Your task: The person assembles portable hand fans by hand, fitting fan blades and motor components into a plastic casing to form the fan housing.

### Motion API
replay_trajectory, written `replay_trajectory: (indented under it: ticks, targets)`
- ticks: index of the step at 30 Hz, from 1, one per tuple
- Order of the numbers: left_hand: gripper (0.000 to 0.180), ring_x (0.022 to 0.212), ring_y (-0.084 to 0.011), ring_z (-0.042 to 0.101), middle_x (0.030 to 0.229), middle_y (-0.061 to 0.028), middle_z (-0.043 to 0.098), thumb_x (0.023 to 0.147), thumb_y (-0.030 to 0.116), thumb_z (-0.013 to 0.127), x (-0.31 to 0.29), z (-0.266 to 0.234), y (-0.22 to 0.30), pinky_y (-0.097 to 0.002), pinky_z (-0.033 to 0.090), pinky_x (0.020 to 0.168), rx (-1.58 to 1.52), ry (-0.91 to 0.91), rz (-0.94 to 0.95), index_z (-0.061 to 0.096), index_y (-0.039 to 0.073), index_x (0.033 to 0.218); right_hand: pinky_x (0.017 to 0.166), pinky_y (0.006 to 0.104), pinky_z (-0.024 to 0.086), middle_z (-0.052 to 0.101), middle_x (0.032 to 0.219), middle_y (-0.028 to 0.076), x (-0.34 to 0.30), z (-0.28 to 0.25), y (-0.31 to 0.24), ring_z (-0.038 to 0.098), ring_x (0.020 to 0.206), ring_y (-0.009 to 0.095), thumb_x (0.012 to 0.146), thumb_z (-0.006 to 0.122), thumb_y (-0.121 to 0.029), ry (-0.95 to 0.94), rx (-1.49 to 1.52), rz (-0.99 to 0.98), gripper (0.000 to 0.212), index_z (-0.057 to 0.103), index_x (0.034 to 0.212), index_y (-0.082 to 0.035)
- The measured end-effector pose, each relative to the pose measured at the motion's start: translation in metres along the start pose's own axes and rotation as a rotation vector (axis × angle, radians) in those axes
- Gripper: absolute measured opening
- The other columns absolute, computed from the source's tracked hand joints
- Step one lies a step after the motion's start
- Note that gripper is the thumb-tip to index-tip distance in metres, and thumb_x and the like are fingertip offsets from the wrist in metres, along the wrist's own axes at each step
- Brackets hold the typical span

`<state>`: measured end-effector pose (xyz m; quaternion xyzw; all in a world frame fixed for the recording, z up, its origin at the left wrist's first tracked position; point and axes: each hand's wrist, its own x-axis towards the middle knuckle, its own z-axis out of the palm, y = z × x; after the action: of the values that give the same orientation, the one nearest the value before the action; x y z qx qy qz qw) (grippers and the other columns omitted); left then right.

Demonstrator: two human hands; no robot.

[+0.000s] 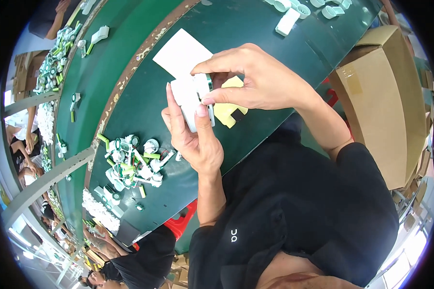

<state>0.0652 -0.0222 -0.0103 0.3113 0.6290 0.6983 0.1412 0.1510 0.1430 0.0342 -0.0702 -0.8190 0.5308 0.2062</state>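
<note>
Both hands hold a white plastic casing (190, 103) above the green work surface. My left hand (197, 142) is closed around its lower part, with the thumb pressed on its near side. My right hand (255, 79) pinches the upper end between thumb and fingers, at a round part (204, 84) with a shiny green edge. The casing's inside is hidden. Just behind the hands lies a yellow block-like object (230, 101) with a dark notch. A blank white sheet (181, 50) lies beyond the casing on the table.
To the left is a pile of white-and-green assemblies (135, 161) with light-green cylinders. White cups and casings (294, 14) stand at the far right. A cardboard box (376, 106) is beside the table on the right. A green conveyor (77, 139) runs past a metal bar (53, 180); co-workers sit along it.
</note>
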Motion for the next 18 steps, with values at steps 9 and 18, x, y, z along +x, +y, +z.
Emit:
replay_trajectory:
  ticks: [9,18]
  targets:
    - [0.062,0.109,-0.0164,0.062,0.121,-0.0082,0.052,0.098,0.0,0.061,0.003,-0.005,0.006,-0.0291,0.055,0.088,-0.126,-0.099,-0.055,0.039,-0.009,0.155,0.081,0.0325,0.061,0.075,0.104,0.011,-0.005,0.007,0.001,0.073,0.087,0.016,0.094,0.076,-0.007,-0.002,0.366,0.198,0.038,0.068,0.129,0.003]
    - [0.064,0.121,-0.0204,0.062,0.13,-0.009,0.051,0.094,-0.004,0.058,0.003,-0.014,0.001,-0.0351,0.053,0.099,-0.248,-0.128,-0.101,0.039,-0.01,0.155,0.077,0.0316,0.059,0.074,0.09,0.011,-0.007,0.012,0.006,0.071,0.079,0.015,0.092,0.081,-0.019,0.046,0.257,0.146,0.042,0.071,0.125,0.004]
